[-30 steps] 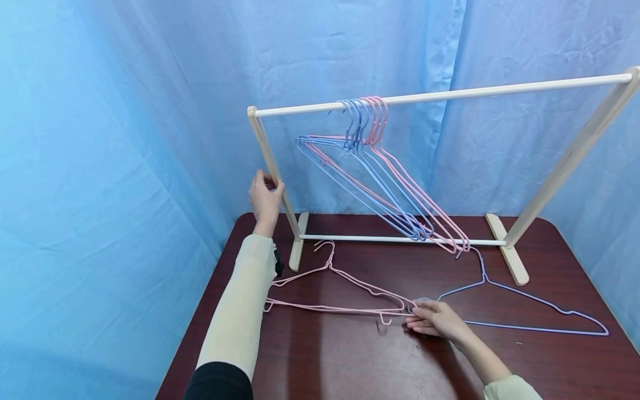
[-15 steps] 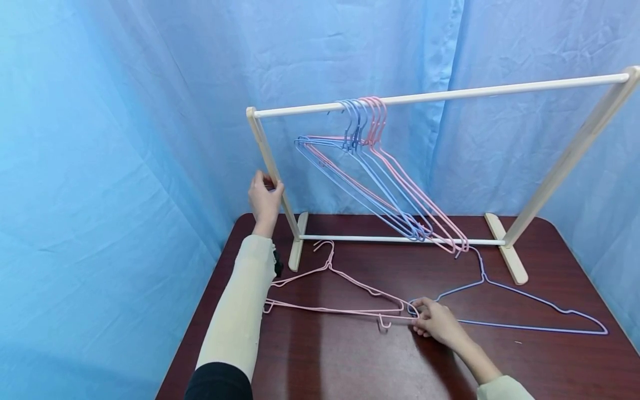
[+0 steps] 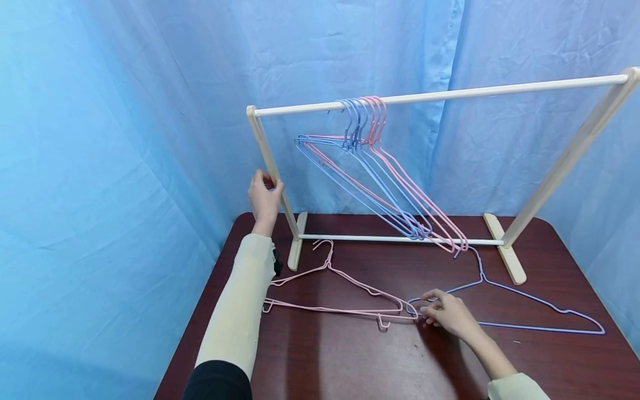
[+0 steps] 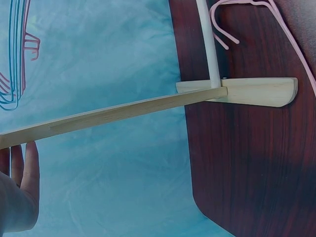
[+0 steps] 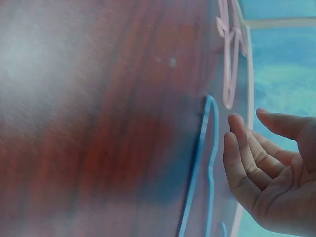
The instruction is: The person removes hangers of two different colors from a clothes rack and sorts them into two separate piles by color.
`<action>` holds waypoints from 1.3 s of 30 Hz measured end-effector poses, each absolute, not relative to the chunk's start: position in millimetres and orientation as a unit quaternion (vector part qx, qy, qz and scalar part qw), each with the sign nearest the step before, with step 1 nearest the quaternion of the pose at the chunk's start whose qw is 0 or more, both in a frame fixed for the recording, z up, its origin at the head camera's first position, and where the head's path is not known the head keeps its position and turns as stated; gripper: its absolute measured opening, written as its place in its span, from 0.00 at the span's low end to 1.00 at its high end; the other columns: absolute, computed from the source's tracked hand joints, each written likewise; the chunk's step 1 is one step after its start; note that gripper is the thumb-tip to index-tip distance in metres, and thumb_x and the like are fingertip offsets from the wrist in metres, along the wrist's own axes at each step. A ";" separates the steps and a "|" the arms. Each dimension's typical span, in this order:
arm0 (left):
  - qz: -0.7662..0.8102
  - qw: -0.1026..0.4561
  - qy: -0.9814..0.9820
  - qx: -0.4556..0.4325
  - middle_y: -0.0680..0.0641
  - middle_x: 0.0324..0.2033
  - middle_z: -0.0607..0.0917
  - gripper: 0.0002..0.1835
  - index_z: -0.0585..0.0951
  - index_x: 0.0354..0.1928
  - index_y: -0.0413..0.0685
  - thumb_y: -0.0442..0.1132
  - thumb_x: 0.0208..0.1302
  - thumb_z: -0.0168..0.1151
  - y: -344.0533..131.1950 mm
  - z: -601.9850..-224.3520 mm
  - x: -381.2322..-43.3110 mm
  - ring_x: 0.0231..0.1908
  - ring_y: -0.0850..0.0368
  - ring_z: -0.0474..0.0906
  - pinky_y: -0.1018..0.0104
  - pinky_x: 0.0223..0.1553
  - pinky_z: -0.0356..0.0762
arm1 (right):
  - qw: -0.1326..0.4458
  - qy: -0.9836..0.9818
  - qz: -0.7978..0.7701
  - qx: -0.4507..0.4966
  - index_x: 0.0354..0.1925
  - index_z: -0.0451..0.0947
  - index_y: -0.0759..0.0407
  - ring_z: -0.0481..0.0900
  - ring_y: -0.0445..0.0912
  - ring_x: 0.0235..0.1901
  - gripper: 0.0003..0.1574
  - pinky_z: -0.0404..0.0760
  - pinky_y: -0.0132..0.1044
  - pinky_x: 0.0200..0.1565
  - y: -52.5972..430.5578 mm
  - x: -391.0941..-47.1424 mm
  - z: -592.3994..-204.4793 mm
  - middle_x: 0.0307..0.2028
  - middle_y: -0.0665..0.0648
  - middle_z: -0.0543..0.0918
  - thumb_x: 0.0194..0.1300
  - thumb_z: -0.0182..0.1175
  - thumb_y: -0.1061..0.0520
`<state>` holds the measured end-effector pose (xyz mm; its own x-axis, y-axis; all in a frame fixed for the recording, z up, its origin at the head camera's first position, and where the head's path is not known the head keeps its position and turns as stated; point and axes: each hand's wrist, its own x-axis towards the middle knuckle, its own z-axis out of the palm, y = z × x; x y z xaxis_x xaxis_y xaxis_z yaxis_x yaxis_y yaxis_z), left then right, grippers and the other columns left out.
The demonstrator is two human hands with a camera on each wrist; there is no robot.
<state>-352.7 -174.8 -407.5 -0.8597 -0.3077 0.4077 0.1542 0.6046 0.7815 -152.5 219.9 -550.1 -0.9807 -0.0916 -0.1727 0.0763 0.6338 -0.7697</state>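
My left hand [image 3: 264, 200] grips the left wooden post [image 3: 263, 141] of the clothes rack, partway up. In the left wrist view its fingertips lie against the edge of that post [image 4: 113, 113]. My right hand [image 3: 450, 314] hovers low over the left corner of a blue wire hanger [image 3: 540, 328] that lies flat on the table. Its fingers are loosely bent, thumb apart, and nothing is between them in the right wrist view. Just left of it lie overlapping pink hangers [image 3: 320, 308]; my left forearm hides their left end.
Several blue hangers [image 3: 311, 155] and pink hangers [image 3: 397, 161] hang together on the rack's white top bar [image 3: 500, 93]. A white lower bar [image 3: 350, 238] joins the two wooden feet [image 3: 512, 264]. The dark table [image 3: 360, 361] backs onto a blue curtain [image 3: 150, 166].
My right hand has let go of the pink hangers' right corner and moved slightly right. That corner has settled a little lower. My left hand keeps its place on the post.
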 end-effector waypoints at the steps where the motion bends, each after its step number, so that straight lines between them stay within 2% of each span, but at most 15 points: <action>1: -0.442 0.262 -0.857 0.044 0.39 0.43 0.80 0.11 0.73 0.41 0.41 0.42 0.69 0.59 -174.8 -407.4 -352.7 0.46 0.45 0.82 0.51 0.48 0.82 | 0.092 0.901 -0.423 -0.003 0.52 0.76 0.71 0.84 0.45 0.24 0.18 0.82 0.32 0.27 222.0 -153.3 -546.8 0.27 0.59 0.88 0.66 0.62 0.63; 6: -0.438 0.263 -0.858 0.043 0.39 0.43 0.80 0.10 0.72 0.40 0.42 0.42 0.70 0.58 -174.5 -407.2 -352.7 0.45 0.45 0.82 0.52 0.47 0.82 | 0.058 0.921 -0.384 -0.020 0.54 0.76 0.69 0.86 0.46 0.27 0.20 0.79 0.31 0.30 234.0 -157.1 -529.8 0.29 0.57 0.89 0.68 0.62 0.59; 9: -0.437 0.263 -0.859 0.044 0.39 0.43 0.79 0.10 0.72 0.40 0.41 0.42 0.70 0.58 -174.4 -407.6 -352.7 0.45 0.45 0.82 0.52 0.47 0.82 | 0.040 0.920 -0.390 -0.026 0.55 0.75 0.69 0.87 0.45 0.27 0.21 0.82 0.32 0.30 240.3 -158.8 -519.2 0.31 0.60 0.90 0.69 0.61 0.58; 16: -0.431 0.264 -0.862 0.047 0.39 0.43 0.79 0.10 0.72 0.41 0.42 0.42 0.70 0.58 -174.6 -408.2 -353.2 0.45 0.45 0.82 0.52 0.47 0.81 | 0.009 0.912 -0.409 -0.026 0.57 0.74 0.69 0.84 0.33 0.27 0.20 0.84 0.29 0.30 249.5 -161.0 -491.8 0.35 0.63 0.89 0.71 0.59 0.58; 28: -0.437 0.267 -0.858 0.050 0.40 0.43 0.80 0.10 0.72 0.40 0.43 0.42 0.69 0.59 -174.1 -408.5 -351.9 0.44 0.45 0.82 0.52 0.46 0.82 | -0.062 0.892 -0.442 -0.068 0.58 0.73 0.70 0.81 0.25 0.30 0.20 0.83 0.28 0.31 256.8 -159.5 -456.9 0.41 0.70 0.87 0.72 0.57 0.60; 31: -0.437 0.266 -0.858 0.050 0.40 0.43 0.80 0.10 0.72 0.40 0.43 0.42 0.69 0.59 -174.2 -408.7 -351.9 0.44 0.45 0.82 0.52 0.46 0.82 | -0.085 0.884 -0.455 -0.072 0.57 0.72 0.71 0.81 0.22 0.33 0.20 0.84 0.26 0.32 256.0 -160.0 -451.4 0.42 0.69 0.87 0.71 0.58 0.61; 32: -0.437 0.267 -0.857 0.050 0.40 0.43 0.80 0.10 0.72 0.40 0.43 0.42 0.69 0.58 -174.2 -408.8 -351.9 0.44 0.46 0.82 0.52 0.46 0.82 | -0.093 0.881 -0.458 -0.071 0.57 0.72 0.72 0.80 0.22 0.34 0.20 0.84 0.26 0.33 255.9 -160.4 -449.8 0.42 0.66 0.87 0.71 0.59 0.61; 35: -0.434 0.266 -0.859 0.050 0.40 0.43 0.80 0.10 0.72 0.40 0.43 0.42 0.69 0.58 -174.2 -408.5 -352.1 0.44 0.46 0.82 0.52 0.46 0.82 | -0.112 0.874 -0.468 -0.065 0.56 0.72 0.72 0.80 0.20 0.35 0.21 0.84 0.24 0.34 255.6 -161.0 -445.1 0.40 0.46 0.87 0.70 0.60 0.62; 37: -0.432 0.266 -0.860 0.050 0.40 0.43 0.80 0.10 0.72 0.40 0.43 0.42 0.69 0.58 -174.1 -408.2 -352.1 0.44 0.45 0.82 0.52 0.46 0.82 | -0.123 0.866 -0.480 -0.066 0.57 0.71 0.73 0.80 0.19 0.36 0.21 0.84 0.24 0.34 255.8 -161.4 -442.6 0.39 0.33 0.83 0.70 0.60 0.63; 39: -0.432 0.266 -0.860 0.050 0.40 0.43 0.80 0.10 0.72 0.40 0.43 0.42 0.69 0.58 -174.0 -407.9 -352.3 0.44 0.45 0.82 0.52 0.45 0.82 | -0.132 0.859 -0.491 -0.068 0.57 0.70 0.74 0.80 0.19 0.36 0.22 0.83 0.23 0.34 255.4 -160.8 -440.5 0.38 0.24 0.78 0.70 0.59 0.64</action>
